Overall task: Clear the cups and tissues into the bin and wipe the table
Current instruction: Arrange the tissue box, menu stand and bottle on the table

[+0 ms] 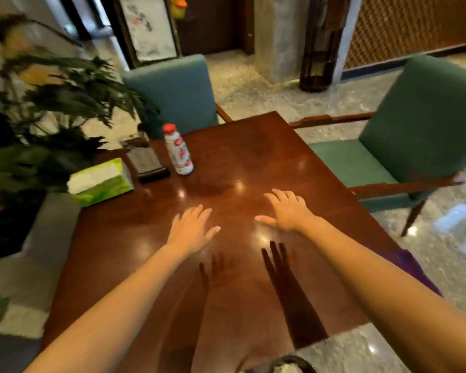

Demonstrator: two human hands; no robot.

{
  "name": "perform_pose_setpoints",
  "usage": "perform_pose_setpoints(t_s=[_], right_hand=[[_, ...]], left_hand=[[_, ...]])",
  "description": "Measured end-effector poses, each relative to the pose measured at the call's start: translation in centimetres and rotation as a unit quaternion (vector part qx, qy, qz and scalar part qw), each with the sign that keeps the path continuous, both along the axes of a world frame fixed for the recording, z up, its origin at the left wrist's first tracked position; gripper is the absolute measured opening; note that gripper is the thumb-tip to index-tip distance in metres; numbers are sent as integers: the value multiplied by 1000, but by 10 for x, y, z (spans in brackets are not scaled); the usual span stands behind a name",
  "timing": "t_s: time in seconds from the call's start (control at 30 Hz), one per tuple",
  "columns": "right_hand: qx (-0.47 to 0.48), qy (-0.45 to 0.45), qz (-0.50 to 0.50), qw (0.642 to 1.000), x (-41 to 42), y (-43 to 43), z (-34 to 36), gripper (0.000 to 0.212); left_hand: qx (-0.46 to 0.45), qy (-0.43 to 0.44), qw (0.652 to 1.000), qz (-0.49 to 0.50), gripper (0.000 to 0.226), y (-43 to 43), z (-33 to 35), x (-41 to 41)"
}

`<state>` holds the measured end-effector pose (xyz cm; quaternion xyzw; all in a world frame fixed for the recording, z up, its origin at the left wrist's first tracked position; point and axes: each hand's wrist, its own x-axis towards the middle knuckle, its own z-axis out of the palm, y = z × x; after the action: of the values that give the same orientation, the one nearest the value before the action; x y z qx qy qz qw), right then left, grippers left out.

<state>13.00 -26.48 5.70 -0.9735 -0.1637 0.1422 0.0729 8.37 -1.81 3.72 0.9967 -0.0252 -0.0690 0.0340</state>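
Glossy square-cornered dark-wood tabletop (253, 157), left hand (191, 227) and right hand (285, 211) spread over it, fingers straight, grasping nothing, slim red-capped plastic bottle (178, 150) beyond.

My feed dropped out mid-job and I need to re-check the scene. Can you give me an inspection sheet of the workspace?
Surface: glossy brown table reflecting lights; no spill visible.
Job's things: no cups or loose tissues seen on the table; bin at the near edge with something pale inside.
Clutter: red-capped bottle standing upright; green tissue box at the left edge; dark stand between them.
Hands: left hand and right hand open over the table, fingers spread, holding nothing.
Cables: nothing seen.
Surroundings: far chair, right chair, plant on the left, purple fabric by the right edge, unidentifiable.
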Motion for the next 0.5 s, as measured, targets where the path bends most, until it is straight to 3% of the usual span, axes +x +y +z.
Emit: perform_pose_setpoints(t_s=[0.2,0.5], right_hand=[[7,-19,54,998,26,131,21,82],[26,-5,48,998,75,287,24,83]], left_hand=[[15,-15,997,68,65,133,25,1],[17,-16,993,117,63,289,20,32]])
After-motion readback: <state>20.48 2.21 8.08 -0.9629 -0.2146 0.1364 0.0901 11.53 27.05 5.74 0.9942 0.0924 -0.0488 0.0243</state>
